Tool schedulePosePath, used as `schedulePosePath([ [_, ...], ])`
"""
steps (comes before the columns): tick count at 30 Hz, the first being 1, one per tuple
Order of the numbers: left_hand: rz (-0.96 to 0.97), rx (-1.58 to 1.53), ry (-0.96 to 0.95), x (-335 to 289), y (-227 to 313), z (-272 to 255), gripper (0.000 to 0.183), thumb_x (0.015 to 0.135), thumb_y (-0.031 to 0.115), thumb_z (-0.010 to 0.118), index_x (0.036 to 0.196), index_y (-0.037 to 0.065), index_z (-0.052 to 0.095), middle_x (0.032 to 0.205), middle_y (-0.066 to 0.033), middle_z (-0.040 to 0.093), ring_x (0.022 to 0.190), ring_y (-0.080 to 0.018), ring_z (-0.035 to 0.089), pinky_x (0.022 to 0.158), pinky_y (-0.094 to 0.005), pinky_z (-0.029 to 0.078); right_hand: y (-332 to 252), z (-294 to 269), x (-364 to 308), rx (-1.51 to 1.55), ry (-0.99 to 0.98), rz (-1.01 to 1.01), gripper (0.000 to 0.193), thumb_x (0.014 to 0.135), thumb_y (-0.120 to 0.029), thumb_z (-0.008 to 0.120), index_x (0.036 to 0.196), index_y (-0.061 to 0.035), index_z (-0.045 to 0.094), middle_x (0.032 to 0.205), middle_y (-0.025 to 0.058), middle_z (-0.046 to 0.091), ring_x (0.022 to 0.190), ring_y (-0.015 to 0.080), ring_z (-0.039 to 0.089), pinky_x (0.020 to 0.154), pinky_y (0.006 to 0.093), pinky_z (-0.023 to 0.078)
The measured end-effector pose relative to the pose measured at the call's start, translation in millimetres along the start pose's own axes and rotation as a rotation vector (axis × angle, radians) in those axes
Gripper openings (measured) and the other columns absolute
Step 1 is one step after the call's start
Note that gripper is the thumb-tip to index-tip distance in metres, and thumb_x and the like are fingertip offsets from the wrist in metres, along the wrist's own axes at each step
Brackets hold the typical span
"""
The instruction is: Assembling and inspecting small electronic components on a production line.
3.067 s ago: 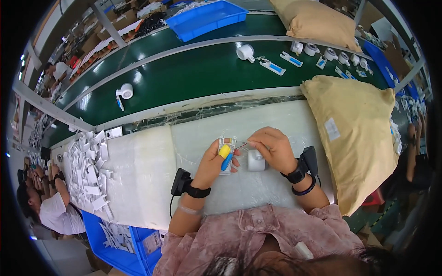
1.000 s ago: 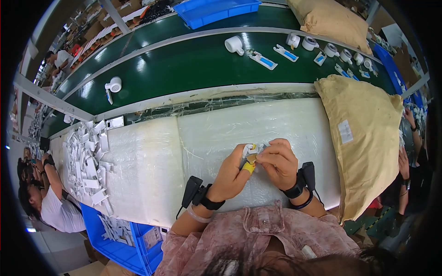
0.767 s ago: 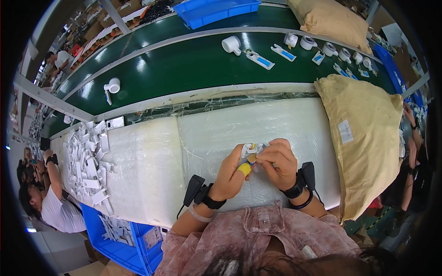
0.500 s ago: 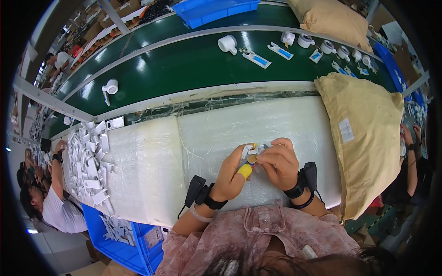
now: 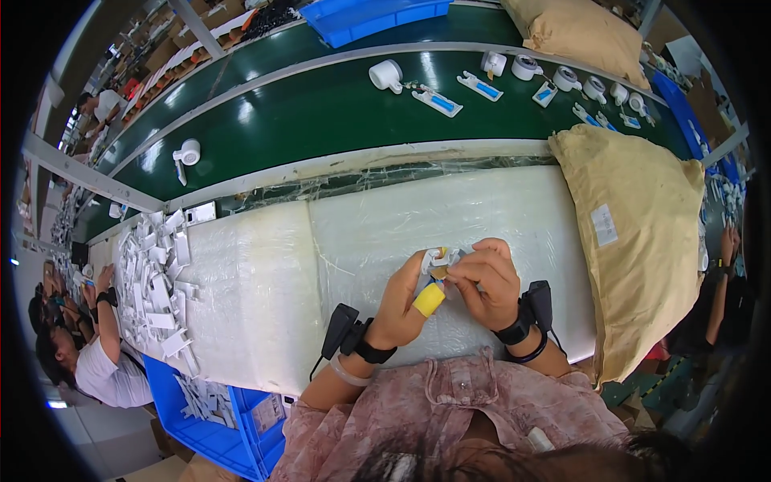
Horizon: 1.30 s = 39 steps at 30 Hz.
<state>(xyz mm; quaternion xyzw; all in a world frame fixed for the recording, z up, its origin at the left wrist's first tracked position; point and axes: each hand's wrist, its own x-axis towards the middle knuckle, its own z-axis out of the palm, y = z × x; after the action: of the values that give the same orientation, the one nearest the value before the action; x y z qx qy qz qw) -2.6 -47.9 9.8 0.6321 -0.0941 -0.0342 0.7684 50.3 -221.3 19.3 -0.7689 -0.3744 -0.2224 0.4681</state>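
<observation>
My left hand (image 5: pixel 403 301) grips a small white plastic part (image 5: pixel 434 259) above the padded table; a yellow cover wraps its thumb. My right hand (image 5: pixel 488 283) meets it from the other side, thumb and fingers pinched at the same part. A small tan piece (image 5: pixel 438 273) shows between the two hands, against the white part. My fingers hide most of the part, so its full shape cannot be made out.
A heap of white plastic pieces (image 5: pixel 157 277) lies left, above a blue crate (image 5: pixel 259 438). Beyond the table runs a green conveyor (image 5: pixel 297 120) carrying round white housings (image 5: pixel 385 76) and flat pieces with blue cells (image 5: pixel 438 102). A large tan sack (image 5: pixel 642 241) stands right; co-workers sit at both sides.
The housings and flat pieces on the conveyor have shifted slightly left. My hands stay in nearly the same place, still on the white part. The co-workers' arms at both sides have moved.
</observation>
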Motion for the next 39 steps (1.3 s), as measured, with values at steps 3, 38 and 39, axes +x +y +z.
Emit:
schedulePosePath([
  [3,-0.009,0.080,0.042,0,-3,2,0.043,0.094,0.012,0.054,0.133,-0.003,0.044,0.099,-0.0103,0.063,0.077,-0.0132,0.058,0.067,-0.0264,0.048,1,0,0,-0.004,0.000,-0.002,0.020,0.072,-0.001,0.076,0.089,-0.0090,0.068,0.084,0.0030,0.066,0.077,0.0201,0.061,0.086,0.0401,0.046],
  [38,-0.018,0.313,0.063,4,0,8,0.029,0.101,0.017,0.051,0.124,-0.001,0.051,0.072,-0.0015,0.053,0.059,-0.0083,0.048,0.054,-0.0246,0.041,3,-5,11,-0.010,-0.080,-0.132,0.025,0.067,0.000,0.076,0.089,-0.0059,0.067,0.081,0.0046,0.063,0.074,0.0214,0.061,0.084,0.0391,0.051],
  [39,-0.019,0.312,0.062,4,1,8,0.029,0.101,0.017,0.051,0.124,-0.001,0.051,0.072,-0.0015,0.053,0.059,-0.0083,0.048,0.054,-0.0246,0.041,3,-5,11,-0.007,-0.081,-0.133,0.025,0.067,0.000,0.076,0.089,-0.0058,0.067,0.080,0.0047,0.063,0.074,0.0216,0.061,0.085,0.0395,0.051],
])
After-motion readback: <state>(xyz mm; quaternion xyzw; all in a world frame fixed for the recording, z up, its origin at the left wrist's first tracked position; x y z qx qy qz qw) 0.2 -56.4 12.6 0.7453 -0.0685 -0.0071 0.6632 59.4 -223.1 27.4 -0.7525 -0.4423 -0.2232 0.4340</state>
